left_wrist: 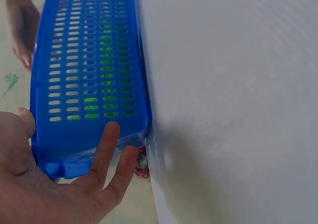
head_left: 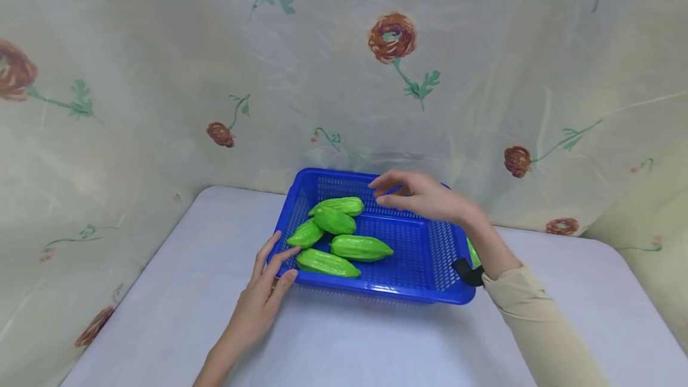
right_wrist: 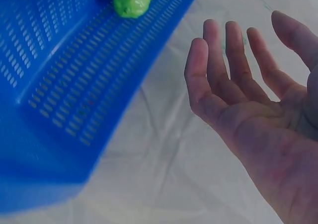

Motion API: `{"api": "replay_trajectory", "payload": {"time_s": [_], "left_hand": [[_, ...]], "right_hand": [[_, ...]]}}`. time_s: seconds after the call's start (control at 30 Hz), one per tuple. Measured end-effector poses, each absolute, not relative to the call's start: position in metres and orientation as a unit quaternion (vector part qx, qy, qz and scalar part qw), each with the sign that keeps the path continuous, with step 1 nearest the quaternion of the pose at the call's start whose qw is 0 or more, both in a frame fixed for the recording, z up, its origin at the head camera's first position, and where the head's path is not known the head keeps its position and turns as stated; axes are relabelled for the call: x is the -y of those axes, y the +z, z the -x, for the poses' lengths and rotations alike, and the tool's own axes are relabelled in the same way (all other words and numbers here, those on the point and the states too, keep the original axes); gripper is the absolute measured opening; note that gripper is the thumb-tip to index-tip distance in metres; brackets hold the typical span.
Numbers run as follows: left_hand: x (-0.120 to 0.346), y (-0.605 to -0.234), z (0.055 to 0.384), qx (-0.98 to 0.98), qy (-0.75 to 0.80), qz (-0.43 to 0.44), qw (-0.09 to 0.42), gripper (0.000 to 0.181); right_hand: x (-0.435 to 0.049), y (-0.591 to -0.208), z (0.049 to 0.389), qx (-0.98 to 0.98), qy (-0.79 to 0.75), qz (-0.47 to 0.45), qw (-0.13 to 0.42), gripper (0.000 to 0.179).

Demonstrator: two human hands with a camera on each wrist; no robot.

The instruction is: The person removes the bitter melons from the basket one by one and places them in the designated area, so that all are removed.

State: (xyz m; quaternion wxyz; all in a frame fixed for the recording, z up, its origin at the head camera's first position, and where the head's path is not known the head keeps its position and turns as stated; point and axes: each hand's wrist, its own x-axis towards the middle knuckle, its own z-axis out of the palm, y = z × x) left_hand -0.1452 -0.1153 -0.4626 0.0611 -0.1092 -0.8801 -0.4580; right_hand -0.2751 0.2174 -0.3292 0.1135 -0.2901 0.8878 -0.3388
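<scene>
A blue plastic basket (head_left: 376,284) with slotted walls stands on the table. Several glossy green, ridged, elongated fruits lie toward its left side, among them a front one (head_left: 326,263) and a middle one (head_left: 361,248). My left hand (head_left: 263,300) rests at the basket's front left corner, its fairly straight fingers touching the rim and outer wall. Over the back right part of the basket hovers my right hand (head_left: 416,194), fingers loosely bent and holding nothing. In the right wrist view that hand (right_wrist: 248,100) appears empty, apart from the basket wall (right_wrist: 114,85).
A white cloth covers the table (head_left: 215,267). Behind it hangs a pale curtain (head_left: 322,76) with printed flowers. Right of the basket, partly hidden by my right forearm, is another green piece (head_left: 472,252). A black strap (head_left: 466,272) shows by my right wrist.
</scene>
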Motion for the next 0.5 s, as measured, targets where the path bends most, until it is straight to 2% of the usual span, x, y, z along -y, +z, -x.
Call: {"api": "replay_trajectory", "payload": {"time_s": [0.3,0.5], "left_hand": [[0.116,-0.462,0.146,0.880,-0.460,0.108,0.053,0.041],[0.116,-0.463,0.146,0.878,-0.463,0.106,0.049,0.042]], "right_hand": [[-0.201,-0.353,0.288,-0.879,-0.355,0.272,0.167,0.037],[-0.195,-0.370,0.299,-0.870,-0.354,0.271,0.210,0.045]]}}
